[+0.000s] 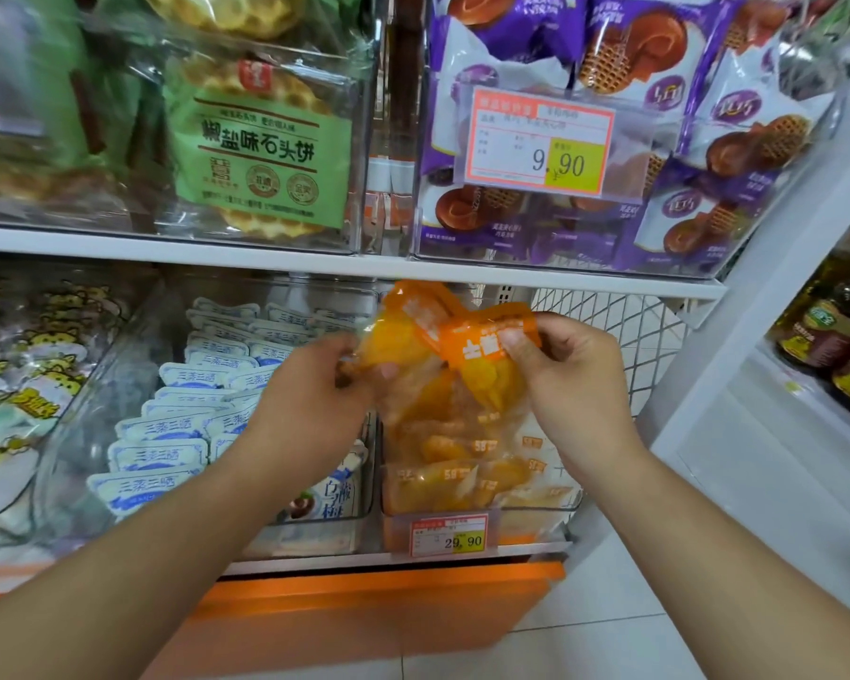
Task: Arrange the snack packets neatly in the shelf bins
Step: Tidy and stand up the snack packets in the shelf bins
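Two hands, left hand [315, 380] and right hand [568, 380], fingers pinching one orange snack packet [457, 346] above its clear bin [536, 512].

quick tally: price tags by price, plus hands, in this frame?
Price tag reading 9.90, on the upper purple-packet bin: 1
Price tag reading 29.90, on the lower orange-packet bin: 1
Hands, left hand and right hand, both holding orange packets above that lower bin: 2
Total: 4
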`<state>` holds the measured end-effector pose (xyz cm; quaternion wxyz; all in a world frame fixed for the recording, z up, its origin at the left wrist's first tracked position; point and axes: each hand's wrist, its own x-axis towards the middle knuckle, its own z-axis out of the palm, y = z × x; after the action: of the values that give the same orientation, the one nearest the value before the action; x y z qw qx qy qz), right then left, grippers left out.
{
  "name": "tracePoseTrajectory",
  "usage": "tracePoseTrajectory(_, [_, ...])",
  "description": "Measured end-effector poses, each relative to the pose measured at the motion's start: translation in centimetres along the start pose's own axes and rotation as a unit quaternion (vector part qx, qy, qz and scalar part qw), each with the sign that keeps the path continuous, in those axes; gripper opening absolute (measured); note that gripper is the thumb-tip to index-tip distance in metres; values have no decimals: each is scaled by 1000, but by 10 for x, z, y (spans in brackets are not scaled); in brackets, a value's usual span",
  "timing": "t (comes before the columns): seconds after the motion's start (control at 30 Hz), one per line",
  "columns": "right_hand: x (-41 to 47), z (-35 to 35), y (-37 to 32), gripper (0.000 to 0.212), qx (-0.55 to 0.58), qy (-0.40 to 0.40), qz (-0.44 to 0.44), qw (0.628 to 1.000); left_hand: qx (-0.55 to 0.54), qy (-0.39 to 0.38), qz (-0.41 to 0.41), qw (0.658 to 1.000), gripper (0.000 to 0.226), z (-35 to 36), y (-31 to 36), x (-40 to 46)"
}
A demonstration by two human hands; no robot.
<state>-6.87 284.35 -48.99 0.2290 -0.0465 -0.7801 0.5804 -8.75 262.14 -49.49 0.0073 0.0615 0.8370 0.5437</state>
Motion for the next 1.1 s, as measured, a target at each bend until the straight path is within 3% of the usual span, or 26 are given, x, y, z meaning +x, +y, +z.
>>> tracePoseTrajectory(0.13, [-6, -7, -3, 11, 3, -2, -6, 1000, -86, 0, -7, 996, 14, -9, -1, -5])
tracePoseTrajectory(0.3, [-15, -6, -12, 12, 37, -11, -2, 999, -118, 13, -19, 993, 17, -16, -2, -18])
tracePoseTrajectory(0.53, [-26, -5, -27, 11, 158, -2, 139, 978, -116, 23, -31, 992, 13, -27, 8, -31])
tracePoseTrajectory(0.7, [-41, 11, -34, 11, 205, -30, 177, 962, -168, -75, -53, 981, 22, -21, 18, -46])
tracePoseTrajectory(0.77, [-43, 16, -35, 15, 146, -23, 150, 978, -171, -106, -37, 979, 28, -15, 22, -51])
tracePoseTrajectory(0.83, [-44, 17, -34, 21, 18, -8, 90, 996, -139, -105, -20, 985, 24, -13, 26, -54])
tracePoseTrajectory(0.97, [-40, 7, -37, 31, -169, -7, -21, 985, -81, -89, 4, 993, 18, -13, 25, -50])
tracePoseTrajectory(1.1, [-35, -17, -52, 75, -255, -166, -87, 949, 106, -96, 81, 986, 25, -14, 31, -51])
